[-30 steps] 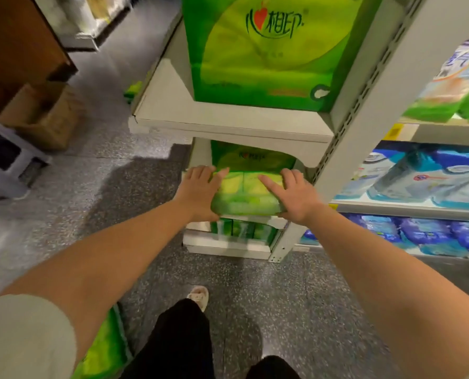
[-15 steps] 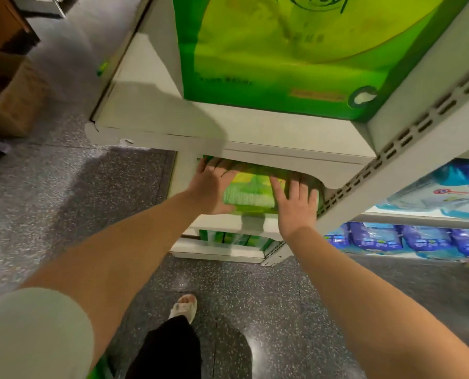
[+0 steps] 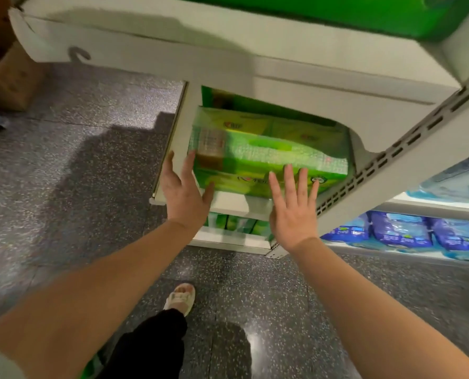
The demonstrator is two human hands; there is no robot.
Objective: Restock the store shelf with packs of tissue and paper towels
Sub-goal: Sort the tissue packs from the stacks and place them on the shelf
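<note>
Left hand: our left hand (image 3: 182,191) is spread wide, fingers straight, at the near left corner of the green tissue pack (image 3: 269,154); we cannot tell whether the fingertips touch the wrap.
Right hand: our right hand (image 3: 293,206) is also wide, fingers straight and fanned, in front of the pack's near face toward its right end; contact is unclear to us.
Grip: we hold nothing in either hand.
Tissue pack: it lies on the middle shelf (image 3: 232,202), lengthwise left to right, its near edge at the shelf's front lip, under the upper shelf (image 3: 228,64).
Behind it: we see more green packaging (image 3: 244,101) farther back on the same shelf.
Below: small green packs (image 3: 239,224) stand on the bottom shelf, partly hidden by our wrists.
Above: a large green pack (image 3: 337,12) sits on the upper shelf.
Right: a slotted grey upright (image 3: 408,149) runs diagonally; beyond it we see blue packs (image 3: 403,233) on a low shelf.
Far left: a brown cardboard box (image 3: 9,77) is on the speckled floor (image 3: 77,160).
Near: our sandalled foot (image 3: 181,298) and dark trouser leg (image 3: 151,346).
</note>
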